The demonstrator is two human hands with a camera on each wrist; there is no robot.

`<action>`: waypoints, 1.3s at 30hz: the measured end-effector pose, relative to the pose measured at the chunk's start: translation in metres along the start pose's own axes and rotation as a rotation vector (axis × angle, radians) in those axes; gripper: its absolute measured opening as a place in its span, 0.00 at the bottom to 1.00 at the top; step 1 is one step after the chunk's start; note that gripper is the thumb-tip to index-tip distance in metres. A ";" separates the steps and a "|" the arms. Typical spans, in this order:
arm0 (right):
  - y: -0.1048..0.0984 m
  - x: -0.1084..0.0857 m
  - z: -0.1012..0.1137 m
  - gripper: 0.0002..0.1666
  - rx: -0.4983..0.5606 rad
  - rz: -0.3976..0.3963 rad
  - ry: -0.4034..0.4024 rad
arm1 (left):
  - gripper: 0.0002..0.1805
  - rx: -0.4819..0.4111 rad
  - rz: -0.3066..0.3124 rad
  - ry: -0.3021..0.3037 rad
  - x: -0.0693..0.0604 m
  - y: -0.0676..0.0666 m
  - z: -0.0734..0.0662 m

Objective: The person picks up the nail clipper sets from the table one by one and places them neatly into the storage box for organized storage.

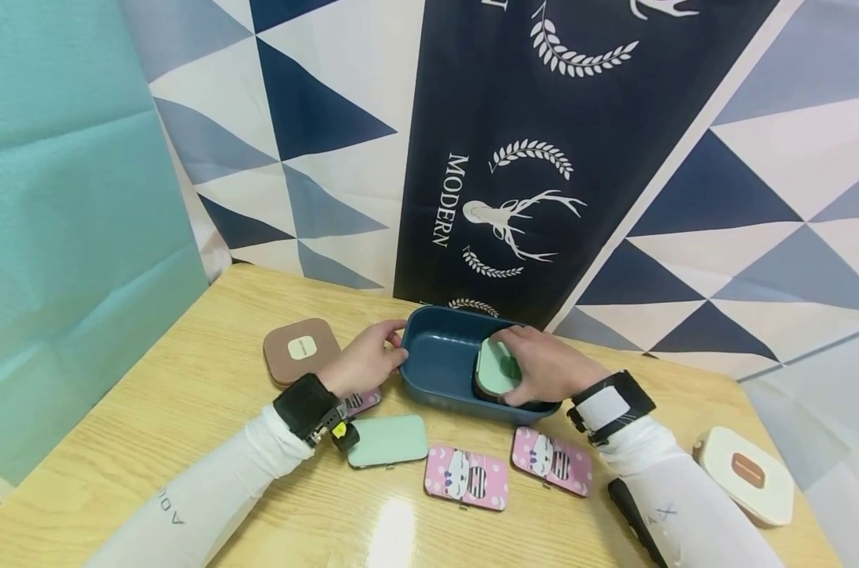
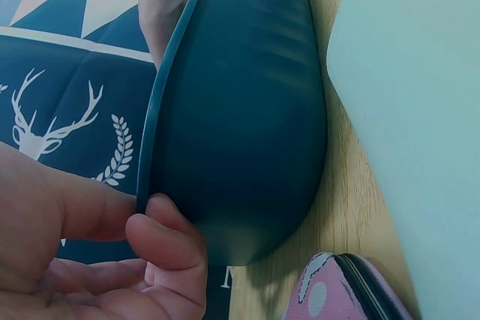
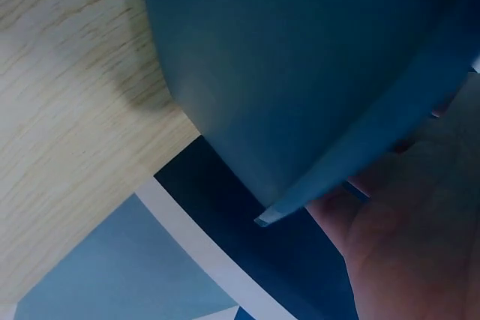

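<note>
A dark blue oblong basin stands at the back of the wooden table. My left hand pinches its left rim between thumb and fingers, as the left wrist view shows with the basin's outer wall up close. Inside the basin's right end, my right hand grips a small square box with a mint green lid. The fingertips on its far side are hidden. In the right wrist view the basin wall covers the box and much of the right hand.
Left lies a brown square box. In front are a mint flat case and pink cat-print cases, one partly under my left wrist. A cream box stands far right; a black object lies by my right forearm.
</note>
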State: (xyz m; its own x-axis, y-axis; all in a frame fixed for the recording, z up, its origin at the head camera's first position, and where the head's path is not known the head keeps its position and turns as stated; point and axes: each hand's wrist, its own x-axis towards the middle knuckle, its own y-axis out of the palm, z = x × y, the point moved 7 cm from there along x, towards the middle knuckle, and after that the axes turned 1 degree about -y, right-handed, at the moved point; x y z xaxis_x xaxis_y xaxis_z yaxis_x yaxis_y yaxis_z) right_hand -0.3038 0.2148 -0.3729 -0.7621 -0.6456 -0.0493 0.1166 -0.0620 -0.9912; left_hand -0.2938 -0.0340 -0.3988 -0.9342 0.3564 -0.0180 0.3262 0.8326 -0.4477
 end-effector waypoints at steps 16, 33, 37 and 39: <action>0.004 0.004 0.000 0.51 -0.033 -0.013 -0.029 | 0.30 -0.011 -0.001 0.010 0.002 -0.002 -0.001; 0.009 0.002 0.001 0.52 -0.027 -0.012 -0.034 | 0.30 -0.012 0.003 -0.011 0.003 0.000 0.002; 0.012 0.001 0.001 0.53 -0.020 -0.009 -0.033 | 0.30 -0.010 0.005 -0.011 0.003 0.001 0.003; 0.012 0.001 0.000 0.53 -0.018 -0.006 -0.032 | 0.30 -0.009 0.006 -0.015 0.002 0.001 0.003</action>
State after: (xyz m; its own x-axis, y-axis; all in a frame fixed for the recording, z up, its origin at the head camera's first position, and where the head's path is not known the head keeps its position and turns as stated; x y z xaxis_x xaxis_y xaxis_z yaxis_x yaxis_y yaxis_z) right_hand -0.3027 0.2131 -0.3851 -0.7418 -0.6695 -0.0393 0.1000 -0.0525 -0.9936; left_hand -0.2956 -0.0339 -0.4021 -0.9343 0.3548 -0.0335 0.3327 0.8344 -0.4394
